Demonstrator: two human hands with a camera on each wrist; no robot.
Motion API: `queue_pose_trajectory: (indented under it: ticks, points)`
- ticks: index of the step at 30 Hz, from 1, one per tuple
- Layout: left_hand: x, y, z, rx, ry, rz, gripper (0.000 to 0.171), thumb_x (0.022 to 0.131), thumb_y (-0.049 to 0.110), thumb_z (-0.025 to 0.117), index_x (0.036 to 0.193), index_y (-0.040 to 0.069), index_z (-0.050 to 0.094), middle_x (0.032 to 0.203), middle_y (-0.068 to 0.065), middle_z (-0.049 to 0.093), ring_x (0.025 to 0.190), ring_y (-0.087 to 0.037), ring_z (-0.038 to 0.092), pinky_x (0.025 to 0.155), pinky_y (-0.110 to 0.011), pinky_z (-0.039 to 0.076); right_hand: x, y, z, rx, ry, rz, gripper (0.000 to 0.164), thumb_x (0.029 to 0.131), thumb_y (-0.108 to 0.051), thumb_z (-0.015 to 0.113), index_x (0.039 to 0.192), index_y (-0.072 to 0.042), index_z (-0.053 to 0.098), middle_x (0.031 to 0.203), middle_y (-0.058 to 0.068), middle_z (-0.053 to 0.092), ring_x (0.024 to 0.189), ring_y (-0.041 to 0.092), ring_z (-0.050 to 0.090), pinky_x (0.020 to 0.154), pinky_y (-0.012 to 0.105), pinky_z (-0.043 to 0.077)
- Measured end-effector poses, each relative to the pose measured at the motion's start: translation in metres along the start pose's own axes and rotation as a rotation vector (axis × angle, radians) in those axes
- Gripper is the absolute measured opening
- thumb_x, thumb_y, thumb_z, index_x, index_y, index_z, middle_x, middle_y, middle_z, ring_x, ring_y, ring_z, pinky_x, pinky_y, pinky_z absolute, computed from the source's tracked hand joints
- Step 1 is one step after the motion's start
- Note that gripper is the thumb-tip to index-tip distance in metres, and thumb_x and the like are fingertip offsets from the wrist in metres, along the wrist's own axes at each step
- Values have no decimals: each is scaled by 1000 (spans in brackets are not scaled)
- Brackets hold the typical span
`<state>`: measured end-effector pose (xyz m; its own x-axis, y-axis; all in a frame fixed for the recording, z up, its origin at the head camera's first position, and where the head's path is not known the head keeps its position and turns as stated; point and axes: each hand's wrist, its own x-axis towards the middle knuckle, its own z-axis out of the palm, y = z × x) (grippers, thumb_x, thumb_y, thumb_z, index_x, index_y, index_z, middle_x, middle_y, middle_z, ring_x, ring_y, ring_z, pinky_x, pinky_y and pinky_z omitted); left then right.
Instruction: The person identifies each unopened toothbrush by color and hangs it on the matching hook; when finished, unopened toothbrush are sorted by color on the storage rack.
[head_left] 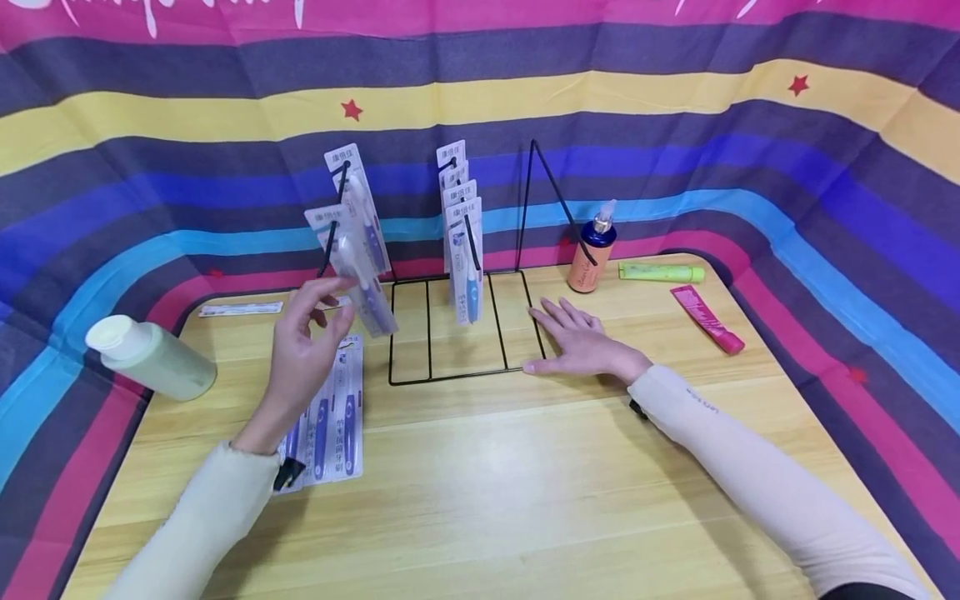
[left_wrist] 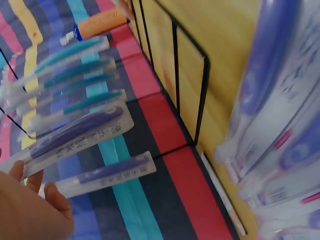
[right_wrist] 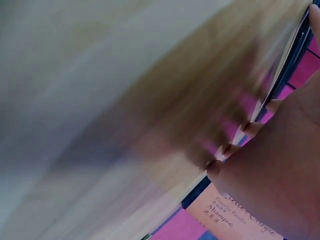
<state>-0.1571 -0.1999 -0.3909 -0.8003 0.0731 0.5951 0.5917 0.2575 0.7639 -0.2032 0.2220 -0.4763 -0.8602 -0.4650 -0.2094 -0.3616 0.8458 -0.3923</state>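
Note:
A black wire rack [head_left: 457, 377] stands on the table, with packaged toothbrushes on two of its hooks. Two purple toothbrush packs hang on the left hook, the front toothbrush pack [head_left: 367, 296] tilted. My left hand [head_left: 303, 350] is right beside that pack, fingers loosely bent and thumb apart from the index finger. In the left wrist view its fingertips overlap the pack's edge. Several blue toothbrush packs [head_left: 465, 275] hang on the middle hook; the right hook [head_left: 558, 192] is bare. My right hand [head_left: 581, 340] lies spread at the rack's right side, fingertips at the wire.
More toothbrush packs [head_left: 348, 433] lie under my left forearm. A pale green bottle [head_left: 161, 362] stands at left, near a thin white packet [head_left: 242, 309]. An orange shampoo bottle [head_left: 588, 267], a green tube [head_left: 660, 272] and a pink tube [head_left: 705, 321] are at right. Striped cloth [head_left: 480, 108] surrounds the table.

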Motion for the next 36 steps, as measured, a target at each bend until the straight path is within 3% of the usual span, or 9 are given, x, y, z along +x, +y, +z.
queue_pose_trajectory:
  ticks: [4, 10, 14, 21, 25, 29, 32, 36]
  points:
    - [23, -11, 0, 11, -5, -49, 32, 106, -1, 64, 137, -2, 70, 125, -16, 69, 109, -19, 52, 84, -28, 38, 3, -1, 2, 3, -4, 3, 116, 94, -82, 62, 177, -19, 13, 183, 11, 0, 165, 41, -8, 124, 72, 7]
    - [47, -27, 1, -26, 25, -86, 29, 106, 3, 66, 134, -1, 73, 118, -12, 69, 94, -18, 52, 75, -26, 40, 4, -6, 0, 1, -5, -7, 113, 96, -78, 64, 177, -18, 14, 183, 11, 0, 165, 41, -7, 124, 72, 8]
    - [58, -37, 0, -83, 30, -96, 29, 107, 4, 65, 134, -2, 72, 113, -11, 65, 89, -18, 51, 68, -23, 41, 3, -9, -2, -10, -14, -6, 113, 96, -78, 64, 177, -19, 13, 183, 10, -1, 166, 40, -8, 124, 70, 8]
    - [64, -43, -1, -103, 30, -97, 29, 108, 4, 66, 136, -4, 71, 120, -14, 64, 93, -17, 56, 70, -21, 43, 3, -7, -3, -6, -19, -3, 112, 97, -77, 63, 177, -19, 11, 183, 10, -1, 165, 41, -9, 124, 72, 6]
    - [55, -41, -5, -87, 52, -93, 28, 106, 0, 65, 133, -5, 73, 113, -9, 63, 93, -18, 53, 70, -22, 41, 2, -6, -4, -16, -22, 1, 113, 96, -79, 62, 178, -19, 11, 183, 10, -2, 165, 40, -9, 125, 72, 4]
    - [32, -36, -17, -34, 78, -130, 29, 106, -1, 64, 133, -6, 72, 120, -4, 69, 102, -16, 57, 80, -25, 44, 1, -5, -4, -23, -23, 2, 115, 95, -81, 61, 178, -19, 11, 183, 10, -1, 165, 40, -8, 125, 72, 5]
    - [9, -31, -31, 53, 94, -235, 30, 108, 5, 65, 138, -2, 70, 125, 2, 72, 107, -14, 61, 84, -25, 46, 1, -3, -3, -26, -23, 1, 115, 96, -81, 60, 178, -19, 10, 183, 10, -1, 165, 41, -7, 125, 72, 5]
    - [-24, -24, -53, 165, 75, -444, 37, 111, 17, 66, 146, 7, 66, 125, 13, 70, 113, -8, 60, 89, -20, 47, 0, -2, -3, -29, -29, 4, 115, 95, -82, 60, 178, -19, 10, 183, 10, -1, 165, 42, -7, 124, 72, 6]
